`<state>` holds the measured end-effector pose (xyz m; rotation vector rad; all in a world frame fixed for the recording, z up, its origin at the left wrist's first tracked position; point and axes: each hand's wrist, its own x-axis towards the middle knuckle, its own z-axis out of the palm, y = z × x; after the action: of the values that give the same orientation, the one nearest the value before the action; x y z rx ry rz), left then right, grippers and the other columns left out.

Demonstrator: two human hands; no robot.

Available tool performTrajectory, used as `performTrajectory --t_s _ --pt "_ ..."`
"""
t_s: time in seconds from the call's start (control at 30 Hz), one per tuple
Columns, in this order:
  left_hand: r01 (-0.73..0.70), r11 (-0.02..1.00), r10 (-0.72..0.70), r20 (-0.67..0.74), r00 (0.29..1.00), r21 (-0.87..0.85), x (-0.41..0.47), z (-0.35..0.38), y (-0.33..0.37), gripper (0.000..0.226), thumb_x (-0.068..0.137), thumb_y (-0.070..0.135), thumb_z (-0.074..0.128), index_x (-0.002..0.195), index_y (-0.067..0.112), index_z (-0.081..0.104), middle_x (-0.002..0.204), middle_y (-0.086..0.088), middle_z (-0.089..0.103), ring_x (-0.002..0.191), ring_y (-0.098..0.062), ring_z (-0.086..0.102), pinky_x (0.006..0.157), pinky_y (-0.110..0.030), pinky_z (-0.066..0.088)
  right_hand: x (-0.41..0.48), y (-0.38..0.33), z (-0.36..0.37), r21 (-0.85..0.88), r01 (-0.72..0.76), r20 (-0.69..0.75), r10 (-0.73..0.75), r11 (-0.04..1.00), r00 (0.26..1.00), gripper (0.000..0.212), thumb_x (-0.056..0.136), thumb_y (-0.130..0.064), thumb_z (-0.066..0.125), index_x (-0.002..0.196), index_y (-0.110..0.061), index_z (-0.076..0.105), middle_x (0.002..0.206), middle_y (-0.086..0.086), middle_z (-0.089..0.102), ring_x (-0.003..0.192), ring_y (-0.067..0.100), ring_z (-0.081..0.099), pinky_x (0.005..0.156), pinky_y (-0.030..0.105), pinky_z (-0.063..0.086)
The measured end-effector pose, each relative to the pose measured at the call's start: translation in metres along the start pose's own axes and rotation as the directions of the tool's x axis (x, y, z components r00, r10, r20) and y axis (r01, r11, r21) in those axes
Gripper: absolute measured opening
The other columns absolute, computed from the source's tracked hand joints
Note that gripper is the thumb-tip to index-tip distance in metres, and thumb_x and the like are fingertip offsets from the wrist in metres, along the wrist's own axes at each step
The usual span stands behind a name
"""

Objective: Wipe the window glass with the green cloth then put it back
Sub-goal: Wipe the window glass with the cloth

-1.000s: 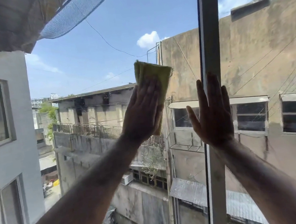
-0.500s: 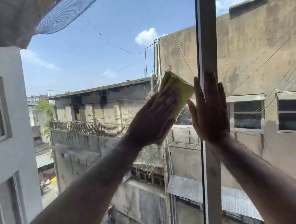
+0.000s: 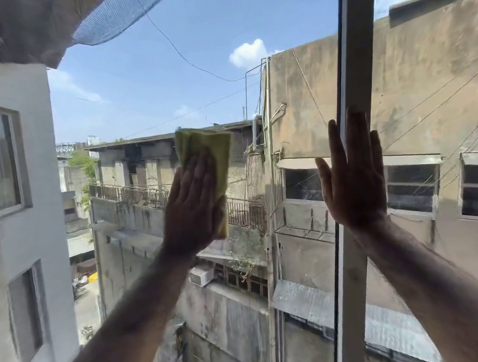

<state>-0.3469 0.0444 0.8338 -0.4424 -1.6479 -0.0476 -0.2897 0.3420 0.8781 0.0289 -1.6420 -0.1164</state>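
One window glass (image 3: 141, 102) fills the view, divided by one upright grey frame bar (image 3: 356, 50) right of centre. Through the pane: three buildings — a white one at left, a stained concrete one at centre, a tan one at right — under blue sky with one small cloud.

Two bare forearms rise from the lower edge, one from each side. Two hands are on the window.

The left hand (image 3: 195, 207) lies flat, fingers together and extended upward, palm pressing the one green cloth (image 3: 209, 148) against the glass. This is a flat press, not a closed fist; the cloth is pinned between palm and pane. The folded cloth projects above the fingertips and shows along the hand's right edge down to the heel of the palm. It sits left of the frame bar, near mid-height.

The right hand (image 3: 352, 180) holds nothing — open, fingers straight and slightly spread, laid flat over the frame bar and the glass on either side of it.
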Motion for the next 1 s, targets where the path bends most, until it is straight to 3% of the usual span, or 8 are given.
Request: performTrajectory --t_s 0.1,0.17,0.27,0.37,0.47,0.63,0.8,1.0 --pt "0.662 0.748 -0.663 -0.131 0.737 -0.057 0.014 -0.011 -0.032 0.065 0.109 0.032 0.032 0.162 -0.003 0.019 0.17 -0.025 0.024 0.161 -0.035 0.021 0.132 -0.053 0.023 0.0 -0.001 0.0 0.012 0.002 -0.011 -0.002 1.0 1.0 0.064 0.116 -0.036 0.038 0.17 -0.005 0.023 0.177 0.028 0.014 0.167 0.041 0.013 0.133 0.06 0.025" --pt "0.726 0.68 -0.732 -0.15 0.665 -0.1 0.023 -0.009 -0.023 0.066 0.109 0.035 0.03 0.162 -0.002 0.016 0.171 -0.024 0.021 0.162 -0.034 0.019 0.132 -0.053 0.021 0.0 0.0 0.0 0.015 0.006 -0.021 -0.006 1.0 1.0 0.063 0.116 -0.037 0.037 0.17 -0.005 0.024 0.177 0.029 0.015 0.167 0.042 0.014 0.133 0.061 0.025" --pt "0.173 0.983 -0.174 -0.025 0.984 -0.061 -0.001 0.006 0.001 0.064 0.109 0.031 0.039 0.161 -0.001 0.022 0.171 -0.023 0.024 0.162 -0.034 0.018 0.13 -0.057 0.025 -0.001 0.001 0.001 0.014 0.014 -0.025 -0.014 1.0 1.0 0.064 0.117 -0.039 0.034 0.171 -0.007 0.021 0.177 0.028 0.014 0.167 0.041 0.013 0.135 0.059 0.022" --pt "-0.395 0.918 0.395 0.144 0.907 -0.028 -0.039 0.0 -0.033 0.062 0.106 0.03 0.04 0.16 0.001 0.029 0.168 -0.022 0.03 0.16 -0.035 0.025 0.126 -0.06 0.033 -0.001 0.002 0.003 0.014 0.018 -0.024 -0.018 1.0 1.0 0.064 0.117 -0.039 0.034 0.171 -0.009 0.019 0.178 0.028 0.012 0.168 0.04 0.011 0.135 0.058 0.021" --pt "0.06 0.998 -0.061 0.046 0.997 0.022 -0.034 -0.02 -0.079 0.065 0.107 0.03 0.035 0.162 0.0 0.019 0.17 -0.024 0.025 0.16 -0.037 0.023 0.128 -0.058 0.029 -0.002 0.002 0.006 0.008 0.02 -0.041 -0.019 1.0 0.999 0.064 0.117 -0.039 0.034 0.171 -0.009 0.019 0.178 0.028 0.012 0.168 0.039 0.011 0.135 0.058 0.021" --pt "0.626 0.776 -0.631 -0.101 0.77 -0.077 0.076 -0.03 -0.065 0.066 0.11 0.036 0.025 0.162 -0.003 0.015 0.173 -0.022 0.017 0.162 -0.034 0.016 0.133 -0.051 0.017 -0.002 0.002 0.006 -0.01 0.019 -0.043 -0.019 1.0 0.999 0.064 0.117 -0.038 0.036 0.171 -0.009 0.019 0.178 0.027 0.012 0.168 0.038 0.011 0.135 0.057 0.022" --pt "0.076 0.993 -0.081 -0.059 0.995 -0.087 0.107 -0.005 0.029 0.063 0.11 0.033 0.035 0.162 0.002 0.022 0.172 -0.019 0.023 0.162 -0.032 0.018 0.133 -0.053 0.021 -0.002 0.003 0.007 -0.021 0.015 -0.04 -0.016 1.0 0.999 0.066 0.116 -0.039 0.037 0.172 -0.009 0.017 0.178 0.026 0.012 0.169 0.037 0.01 0.135 0.057 0.022" --pt "-0.24 0.966 0.251 0.113 0.961 -0.099 -0.024 -0.002 0.004 0.066 0.106 0.027 0.049 0.162 0.004 0.023 0.171 -0.02 0.024 0.162 -0.032 0.018 0.127 -0.056 0.03 0.0 0.001 0.004 -0.024 0.004 -0.02 -0.005 1.0 1.0 0.065 0.117 -0.038 0.035 0.171 -0.008 0.018 0.178 0.027 0.012 0.168 0.038 0.011 0.136 0.056 0.021"
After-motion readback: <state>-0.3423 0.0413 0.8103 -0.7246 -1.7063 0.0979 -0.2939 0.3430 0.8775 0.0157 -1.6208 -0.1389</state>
